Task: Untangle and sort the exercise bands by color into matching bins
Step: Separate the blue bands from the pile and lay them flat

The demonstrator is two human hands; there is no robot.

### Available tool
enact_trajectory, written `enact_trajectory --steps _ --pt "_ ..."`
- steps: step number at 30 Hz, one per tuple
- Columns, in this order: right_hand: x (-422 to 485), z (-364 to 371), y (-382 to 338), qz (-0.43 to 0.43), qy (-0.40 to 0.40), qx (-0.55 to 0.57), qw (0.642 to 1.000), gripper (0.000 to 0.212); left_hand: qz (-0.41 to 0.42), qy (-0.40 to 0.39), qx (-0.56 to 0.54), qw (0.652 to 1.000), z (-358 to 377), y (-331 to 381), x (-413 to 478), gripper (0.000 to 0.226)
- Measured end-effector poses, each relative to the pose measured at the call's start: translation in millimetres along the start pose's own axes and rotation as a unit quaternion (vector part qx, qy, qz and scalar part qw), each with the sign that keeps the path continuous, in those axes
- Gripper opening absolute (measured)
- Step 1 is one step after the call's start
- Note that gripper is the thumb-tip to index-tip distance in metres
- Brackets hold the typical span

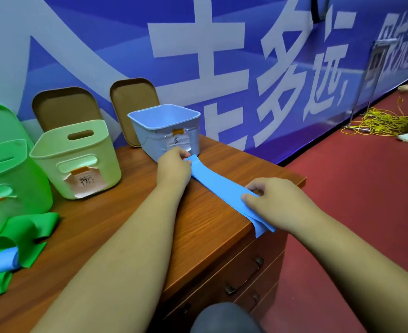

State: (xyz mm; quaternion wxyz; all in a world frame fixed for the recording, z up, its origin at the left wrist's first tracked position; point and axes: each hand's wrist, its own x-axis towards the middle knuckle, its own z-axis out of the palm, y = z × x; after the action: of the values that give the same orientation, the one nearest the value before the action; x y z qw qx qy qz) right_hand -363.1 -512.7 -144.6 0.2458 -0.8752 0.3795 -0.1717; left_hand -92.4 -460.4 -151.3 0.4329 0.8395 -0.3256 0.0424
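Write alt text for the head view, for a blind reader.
The left hand and right hand pinch a blue band flat on a desk before the blue bin. A yellow bin and green bin stand left, near tangled bands.

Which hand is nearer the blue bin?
Left. The left hand holds the far end of the blue band right in front of the blue bin; the right hand holds the other end near the desk edge, clearly farther off.

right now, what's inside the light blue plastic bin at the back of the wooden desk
Inside the light blue plastic bin, only bare inner walls show. Its near wall hides the floor, so anything lying flat can't be ruled out.
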Motion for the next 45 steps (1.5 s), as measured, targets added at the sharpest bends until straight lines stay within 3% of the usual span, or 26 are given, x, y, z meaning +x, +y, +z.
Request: enact_trajectory --steps 26,35,45 --pt "-1 10 -3 -0.025 0.027 -0.071 0.997 0.012 0.018 -0.002 0.063 0.998 14 -6 7 0.024" --pt "-7 10 -7 -0.018 0.030 -0.085 0.996 0.016 0.002 0.008 0.091 0.996 16 -5 8 0.016" --pt "-24 8 -21 -0.010 0.046 -0.169 0.985 0.033 0.031 -0.005 0.156 0.987 12 2 -2 0.022"
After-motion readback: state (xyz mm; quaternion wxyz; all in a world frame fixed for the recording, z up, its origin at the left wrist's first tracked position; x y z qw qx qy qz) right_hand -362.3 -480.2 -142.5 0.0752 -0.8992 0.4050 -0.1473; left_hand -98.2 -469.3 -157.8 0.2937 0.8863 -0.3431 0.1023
